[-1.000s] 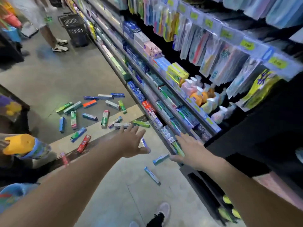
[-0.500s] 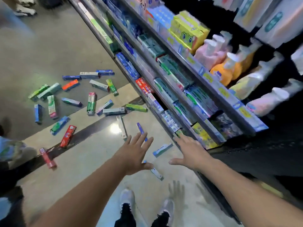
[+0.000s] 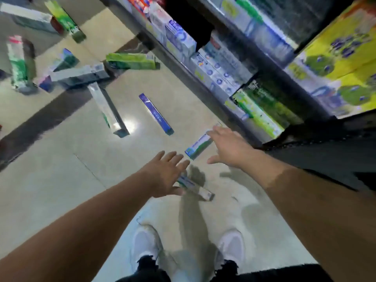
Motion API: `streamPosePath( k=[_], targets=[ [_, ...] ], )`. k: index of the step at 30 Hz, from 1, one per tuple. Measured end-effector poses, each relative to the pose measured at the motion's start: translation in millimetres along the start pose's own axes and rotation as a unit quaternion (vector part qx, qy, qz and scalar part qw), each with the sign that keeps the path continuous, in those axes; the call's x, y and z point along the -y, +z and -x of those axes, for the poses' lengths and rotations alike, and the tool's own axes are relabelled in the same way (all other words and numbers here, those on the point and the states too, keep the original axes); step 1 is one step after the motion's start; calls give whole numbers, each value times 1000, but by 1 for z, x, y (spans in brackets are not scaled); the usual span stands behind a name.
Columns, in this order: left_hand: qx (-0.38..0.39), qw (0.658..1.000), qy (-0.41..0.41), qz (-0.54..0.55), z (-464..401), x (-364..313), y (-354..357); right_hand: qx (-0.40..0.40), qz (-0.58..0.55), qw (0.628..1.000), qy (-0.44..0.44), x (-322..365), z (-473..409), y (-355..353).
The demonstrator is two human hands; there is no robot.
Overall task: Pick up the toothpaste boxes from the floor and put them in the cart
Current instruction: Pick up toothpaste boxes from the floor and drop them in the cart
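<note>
No cart is seen. Nothing is yet held: the left hand (image 3: 162, 176) and right hand (image 3: 230, 147) are spread, fingers released, over two near blue-and-white cardboard toothpaste boxes (image 3: 198, 146); many are left scattered on the glossy beige floor (image 3: 61, 180).

Both arms reach down, left hand (image 3: 164, 174) and right hand (image 3: 230, 147) spread (fingers straight).

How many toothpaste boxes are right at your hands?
2: the near box partly under the left hand; the teal box at the right hand fingertips. More lie farther off; hands could hide another.
</note>
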State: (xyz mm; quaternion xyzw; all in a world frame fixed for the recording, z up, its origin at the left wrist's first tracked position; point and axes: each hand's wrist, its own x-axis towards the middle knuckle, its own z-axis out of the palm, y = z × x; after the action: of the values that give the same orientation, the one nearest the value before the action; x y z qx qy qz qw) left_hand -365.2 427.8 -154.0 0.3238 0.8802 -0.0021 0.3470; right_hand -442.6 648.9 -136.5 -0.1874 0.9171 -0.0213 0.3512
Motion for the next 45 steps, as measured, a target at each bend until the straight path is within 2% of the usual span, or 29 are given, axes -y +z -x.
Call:
streamPosePath(
  k=[3, 6, 8, 13, 15, 19, 22, 27, 31, 33, 40, 45],
  targets=[
    [-39, 998, 41, -10, -48, 8, 56, -6, 16, 1000, 6, -21, -48, 48],
    [-33, 996, 87, -5, -87, 10, 92, -1, 41, 999, -4, -38, -84, 80],
    [-23, 994, 111, -8, -100, 8, 105, -11, 59, 998, -17, -41, -98, 94],
    [-43, 992, 113, -22, -117, 4, 119, -106, 148, 983, -16, -42, -111, 104],
    [-48, 991, 118, -27, -118, 3, 114, -84, 152, 985, 17, -44, -105, 108],
    [-69, 997, 44, 0, -99, 10, 103, -41, 40, 995, 81, -39, -90, 113],
    [-46, 993, -33, 104, -64, 14, 76, -20, -90, 983, 161, -25, -63, 90],
    [-78, 956, -157, 234, 30, 15, 13, -32, -183, 959, 214, 4, 11, 18],
    [-109, 901, -266, 324, 120, -2, -86, -40, -213, 946, 242, 32, 93, -76],
    [-121, 880, -289, 358, 162, -13, -145, -40, -229, 941, 244, 50, 137, -130],
    [-158, 885, -282, 335, 310, -47, -344, -56, -256, 934, 243, 125, 308, -316],
    [-181, 909, -239, 288, 386, -78, -443, -102, -298, 916, 249, 153, 425, -401]
  ],
)
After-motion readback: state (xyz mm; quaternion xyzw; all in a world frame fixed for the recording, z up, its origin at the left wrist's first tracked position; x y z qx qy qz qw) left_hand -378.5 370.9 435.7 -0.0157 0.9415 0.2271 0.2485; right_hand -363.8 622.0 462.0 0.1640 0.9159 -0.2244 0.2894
